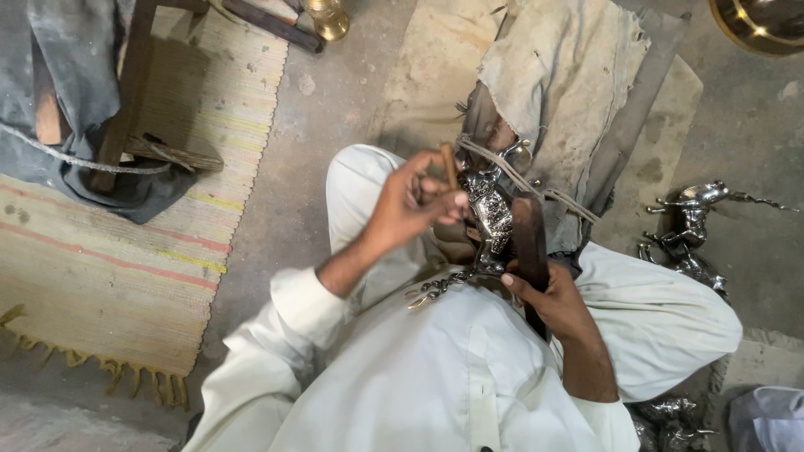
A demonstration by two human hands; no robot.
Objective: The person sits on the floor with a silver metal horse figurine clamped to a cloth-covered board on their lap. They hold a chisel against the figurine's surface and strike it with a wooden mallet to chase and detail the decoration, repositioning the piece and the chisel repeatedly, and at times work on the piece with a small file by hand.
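Concrete floor (335, 125), striped mat (100, 268) at left, you sit cross-legged. Your left hand (414, 205), grip closed, holds a wooden-handled tool (449, 165) against the silver metal figure (490, 213) on your lap. Your right hand (548, 297), grip closed, clasps a dark wooden block (529, 238). Work looks midway; another silver figure (691, 230) lies on the floor. Brass bowl (762, 23) at top right, contents can't be told.

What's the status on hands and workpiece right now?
Left hand grips a small wooden-handled tool on the silver metal figure. Right hand holds a dark wooden block beside it. Nothing obstructing.
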